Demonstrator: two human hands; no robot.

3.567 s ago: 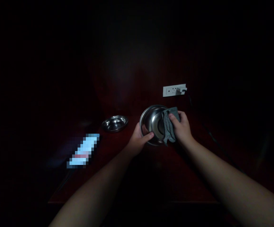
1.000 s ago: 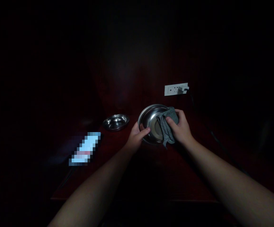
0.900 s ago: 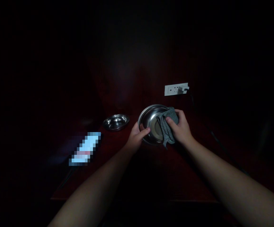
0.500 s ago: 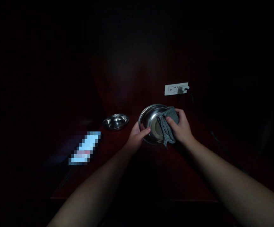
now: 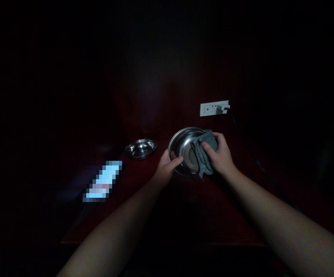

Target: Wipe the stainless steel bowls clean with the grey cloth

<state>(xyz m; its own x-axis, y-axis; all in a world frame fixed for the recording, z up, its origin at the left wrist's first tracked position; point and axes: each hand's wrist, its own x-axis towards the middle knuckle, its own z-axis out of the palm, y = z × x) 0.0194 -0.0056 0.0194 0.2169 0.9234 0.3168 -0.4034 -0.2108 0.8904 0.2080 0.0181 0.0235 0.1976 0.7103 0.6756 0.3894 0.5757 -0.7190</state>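
Observation:
A shiny metal bowl [image 5: 181, 142] is held tilted towards me above the dark red table. My left hand [image 5: 167, 166] grips its lower left rim, the thumb inside and the fingers hidden behind. On the opposite side, my right hand [image 5: 220, 156] pinches a folded grey-green cloth [image 5: 203, 154] over the bowl's right rim. The cloth lies against the inner wall, and one end hangs below the rim. My right thumb presses on the cloth; most of the other fingers are behind the bowl.
A second, shallower metal bowl [image 5: 141, 149] stands on the table [image 5: 184, 215] to the left. Nearer me lies a lit, pixelated screen [image 5: 103, 181]. A white wall socket [image 5: 211, 109] holds a plug [image 5: 223, 107], and a dark cable runs down the right side.

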